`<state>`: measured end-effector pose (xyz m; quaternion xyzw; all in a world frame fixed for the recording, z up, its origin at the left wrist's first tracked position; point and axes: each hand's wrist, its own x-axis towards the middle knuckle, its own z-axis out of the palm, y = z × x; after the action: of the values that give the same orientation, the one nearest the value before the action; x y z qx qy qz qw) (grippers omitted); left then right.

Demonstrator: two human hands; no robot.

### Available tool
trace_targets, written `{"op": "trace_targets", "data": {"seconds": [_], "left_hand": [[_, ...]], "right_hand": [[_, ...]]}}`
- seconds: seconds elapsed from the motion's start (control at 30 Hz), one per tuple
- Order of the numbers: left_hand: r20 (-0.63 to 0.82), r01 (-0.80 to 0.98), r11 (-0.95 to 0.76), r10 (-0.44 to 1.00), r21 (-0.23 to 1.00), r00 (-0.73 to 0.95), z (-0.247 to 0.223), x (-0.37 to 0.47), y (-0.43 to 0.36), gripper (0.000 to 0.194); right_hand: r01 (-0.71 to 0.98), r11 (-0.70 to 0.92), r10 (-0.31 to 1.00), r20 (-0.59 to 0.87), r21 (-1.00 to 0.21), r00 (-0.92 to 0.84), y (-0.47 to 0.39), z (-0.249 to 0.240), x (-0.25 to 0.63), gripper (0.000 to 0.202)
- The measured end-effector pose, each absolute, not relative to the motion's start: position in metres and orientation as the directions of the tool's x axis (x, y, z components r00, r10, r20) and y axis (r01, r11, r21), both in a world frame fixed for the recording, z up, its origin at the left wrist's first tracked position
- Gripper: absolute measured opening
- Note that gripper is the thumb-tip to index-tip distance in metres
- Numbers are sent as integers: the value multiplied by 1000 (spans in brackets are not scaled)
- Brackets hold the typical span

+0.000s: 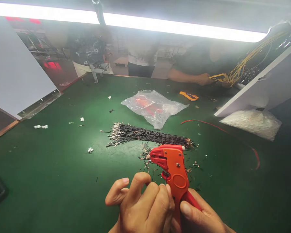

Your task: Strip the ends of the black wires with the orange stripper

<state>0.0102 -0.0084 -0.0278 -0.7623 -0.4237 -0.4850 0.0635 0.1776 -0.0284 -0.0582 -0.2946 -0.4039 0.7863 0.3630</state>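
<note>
My right hand is wrapped round the handles of a red-orange wire stripper, whose jaws point left. Beside the tool, my left hand pinches a thin dark wire at the small cutter notch below the jaws; its outer fingers are bent and raised. Most of that wire is hidden by my fingers. Behind the tool lies a bundle of black wires, with silvery terminals at the left and bare copper ends at the right. Small wire and insulation scraps are scattered around the jaws.
A clear plastic bag with red contents lies behind the bundle. Farther back is a yellow-orange tool. A red wire curves at the right, near another filled bag. Across the table, a person's hand holds a yellow tool.
</note>
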Motion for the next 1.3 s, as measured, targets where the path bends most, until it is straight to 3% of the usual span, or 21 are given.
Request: {"op": "trace_targets", "data": {"seconds": [0.33,0.5,0.87,1.03,1.17,1.3], "left_hand": [[790,729,-625,582,280,195,-29,9,-6,19],[790,740,-608,587,288,175,-28,10,-7,21],[773,738,-594,614,321,158,-26,13,-10,21],[734,736,-552,670,392,111,-19,11,-7,22],[637,646,-529,766,551,84,-18,4,3,19],[605,644,-562,774,518,188,-28,10,0,22]], "right_hand": [[-191,-477,784,-317,-858,-534,-28,-54,180,56],[-175,-451,780,-292,-875,-553,-28,-54,183,58],[-271,-440,830,-273,-856,-486,-27,-51,182,50],[-413,-506,808,-249,-757,-534,-27,-53,182,46],[-539,-363,904,-146,-761,-403,-23,-50,185,40],[-516,-236,943,-65,-823,-327,-19,-45,197,45]]}}
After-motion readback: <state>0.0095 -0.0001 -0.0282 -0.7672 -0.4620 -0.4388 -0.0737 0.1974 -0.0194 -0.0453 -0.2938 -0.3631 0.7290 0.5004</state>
